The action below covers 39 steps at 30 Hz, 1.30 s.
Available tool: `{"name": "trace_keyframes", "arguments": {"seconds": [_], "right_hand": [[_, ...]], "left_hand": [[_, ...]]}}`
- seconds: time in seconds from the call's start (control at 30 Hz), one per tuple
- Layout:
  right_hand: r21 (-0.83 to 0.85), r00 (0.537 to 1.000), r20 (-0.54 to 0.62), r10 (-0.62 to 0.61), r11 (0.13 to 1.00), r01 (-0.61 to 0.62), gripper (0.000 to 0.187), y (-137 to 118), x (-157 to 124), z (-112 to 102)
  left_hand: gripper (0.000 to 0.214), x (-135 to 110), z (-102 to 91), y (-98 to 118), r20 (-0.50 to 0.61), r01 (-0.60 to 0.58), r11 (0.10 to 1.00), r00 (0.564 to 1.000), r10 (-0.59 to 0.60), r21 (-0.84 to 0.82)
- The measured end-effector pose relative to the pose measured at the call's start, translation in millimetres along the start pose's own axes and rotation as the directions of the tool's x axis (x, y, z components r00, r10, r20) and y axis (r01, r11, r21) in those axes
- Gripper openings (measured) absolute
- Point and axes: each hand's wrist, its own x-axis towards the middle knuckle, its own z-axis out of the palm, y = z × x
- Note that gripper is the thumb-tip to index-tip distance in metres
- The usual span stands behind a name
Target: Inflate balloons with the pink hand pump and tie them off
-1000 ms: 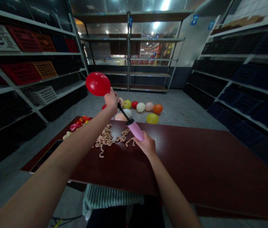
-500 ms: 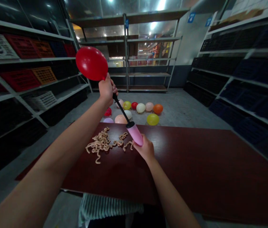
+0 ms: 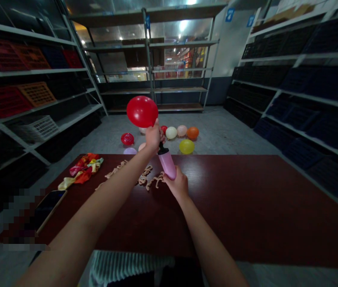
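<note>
My left hand (image 3: 153, 136) is closed around the neck of an inflated red balloon (image 3: 142, 111) and the black upper end of a hand balloon pump. The balloon stands above the fist; its mouth is hidden in the fingers. My right hand (image 3: 178, 182) grips the lower end of the pump's pink barrel (image 3: 167, 164). Only a short bit of the black rod shows between barrel and left fist. Beige twisted strings (image 3: 143, 180) lie on the dark red table (image 3: 231, 199) beside and behind my hands, partly covered by my left forearm.
Limp coloured balloons (image 3: 85, 172) and a phone (image 3: 49, 207) lie on the table's left side. Inflated balloons, among them a yellow one (image 3: 186, 146) and an orange one (image 3: 192, 133), rest on the floor beyond. Shelves with crates (image 3: 37, 95) stand at left; more racks line the back and right.
My left hand and the red balloon have come down and toward the right hand, so the long black rod has slid into the barrel. The view has swung left, bringing the limp balloons and phone into sight.
</note>
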Motion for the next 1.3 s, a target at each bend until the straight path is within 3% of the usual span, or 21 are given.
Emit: {"name": "trace_keyframes", "arguments": {"seconds": [0.13,0.4,0.6,0.73,0.83,0.97,1.17,1.3], "right_hand": [[-0.031,0.998,0.032,-0.059,0.998,0.060,0.036,-2,1,1],[-0.086,0.971,0.100,-0.219,0.970,0.227,0.040,-13,-4,-2],[-0.107,0.944,0.122,-0.306,0.942,0.319,0.039,-13,-11,-2],[-0.102,0.937,0.122,-0.327,0.935,0.340,0.042,-11,-10,2],[-0.059,0.941,0.102,-0.323,0.942,0.330,0.044,-10,-8,5],[0.040,0.952,0.073,-0.297,0.955,0.294,0.048,-9,-6,5],[0.100,0.976,0.076,-0.205,0.975,0.197,0.043,-5,-5,0],[0.137,0.987,0.035,-0.154,0.979,0.148,0.039,-3,-3,1]], "left_hand": [[0.056,-1,-23.7,-1,-0.108,0.019,0.997,0.994,-0.026,-0.073],[0.054,-2,-75.3,27,-0.244,-0.041,0.989,0.970,0.005,-0.141],[0.051,9,-108.9,65,-0.361,-0.105,0.981,0.932,0.041,-0.161],[0.048,22,-119.8,102,-0.408,-0.137,0.983,0.910,0.074,-0.126],[0.048,28,-112.8,125,-0.394,-0.155,0.982,0.914,0.101,-0.107],[0.052,29,-84.9,135,-0.261,-0.213,0.972,0.948,0.182,-0.096],[0.051,27,-31.9,123,-0.091,-0.228,0.970,0.971,0.220,-0.081],[0.051,23,-3.5,101,-0.012,-0.217,0.975,0.976,0.217,-0.048]]}}
